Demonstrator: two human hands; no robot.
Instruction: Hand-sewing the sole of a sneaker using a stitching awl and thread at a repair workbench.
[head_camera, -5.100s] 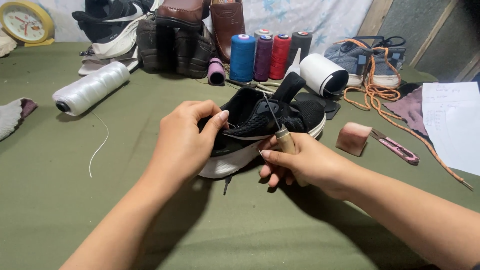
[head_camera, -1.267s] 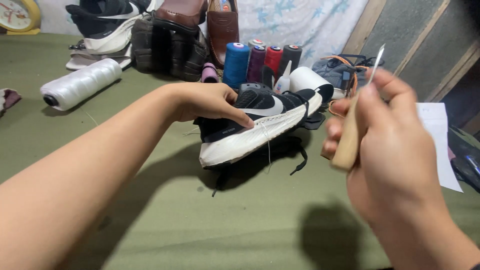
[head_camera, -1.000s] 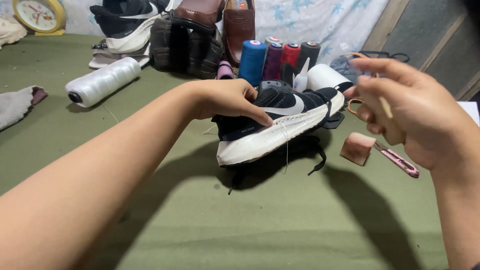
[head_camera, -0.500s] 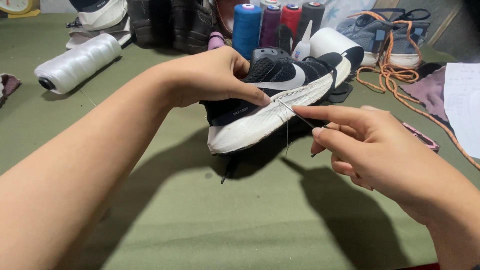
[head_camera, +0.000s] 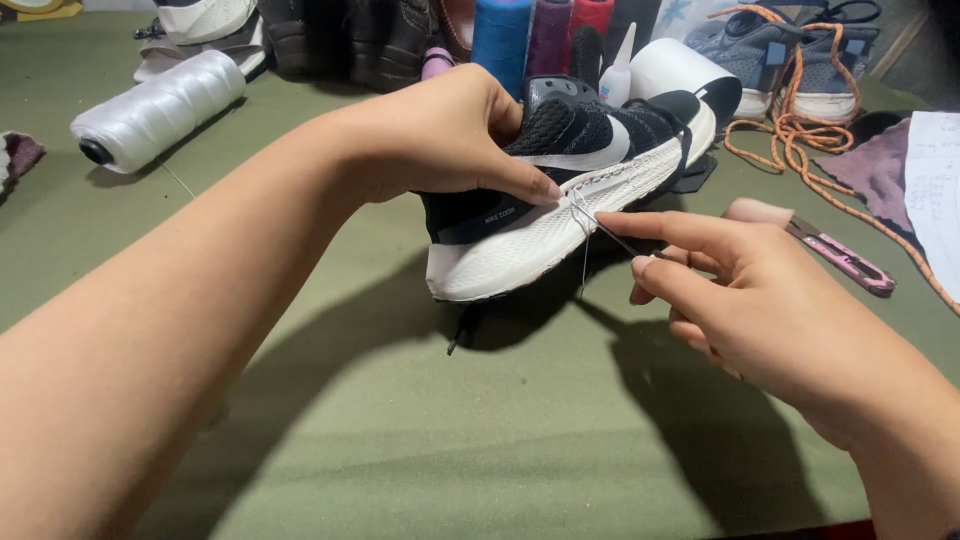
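Note:
A black sports shoe with a white sole (head_camera: 560, 215) lies tilted on its side on the green table. My left hand (head_camera: 440, 135) grips its upper, thumb pressed near the seam where upper meets sole. My right hand (head_camera: 745, 290) is just right of the shoe, its fingers pinching a thin metal awl needle (head_camera: 612, 233) whose tip sits at that seam. A white thread (head_camera: 584, 250) loops from the seam and hangs down over the sole.
A big white thread cone (head_camera: 160, 108) lies at the left. Blue, purple and red spools (head_camera: 535, 35), a white roll (head_camera: 672, 68) and other shoes stand behind. Orange cord (head_camera: 800, 150), a pink cutter (head_camera: 842, 257) and paper (head_camera: 935, 190) lie at the right.
My right hand had been lifted away from the shoe with the wooden-handled awl; it has come back down and put the needle tip to the sole seam. The left hand kept its hold.

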